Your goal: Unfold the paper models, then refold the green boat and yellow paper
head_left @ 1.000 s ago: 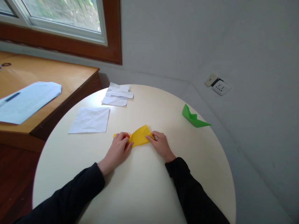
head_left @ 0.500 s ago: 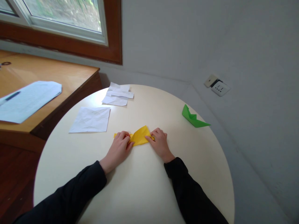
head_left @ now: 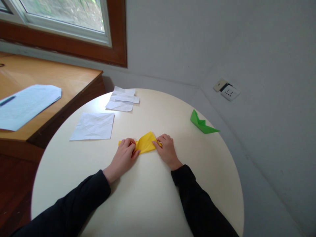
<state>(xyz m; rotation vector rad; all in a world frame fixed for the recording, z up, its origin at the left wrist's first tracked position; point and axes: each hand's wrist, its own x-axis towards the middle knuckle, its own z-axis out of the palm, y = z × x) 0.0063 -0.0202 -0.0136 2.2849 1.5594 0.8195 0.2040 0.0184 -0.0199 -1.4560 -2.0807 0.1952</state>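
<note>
A folded piece of yellow paper (head_left: 146, 143) lies at the middle of the round white table (head_left: 145, 197), held between both hands. My left hand (head_left: 125, 154) is closed on its left part, thumb along the near edge, with a yellow tip poking out beyond the knuckles. At its right end my right hand (head_left: 167, 149) pinches the paper between thumb and curled fingers. The middle of the paper rises in a slanted fold. Parts of it under the fingers are hidden. A green folded paper boat (head_left: 202, 124) sits farther back to the right.
A creased white sheet (head_left: 93, 126) lies at the left of the table, with torn white paper pieces (head_left: 122, 98) behind it. A wooden desk (head_left: 71, 77) at the left bears papers (head_left: 32, 105) and a pen (head_left: 7, 100). A socket (head_left: 230, 92) is on the wall.
The whole view has shifted slightly, so everything sits a little farther left. Both hands keep their hold on the yellow paper, whose shape looks nearly the same.
</note>
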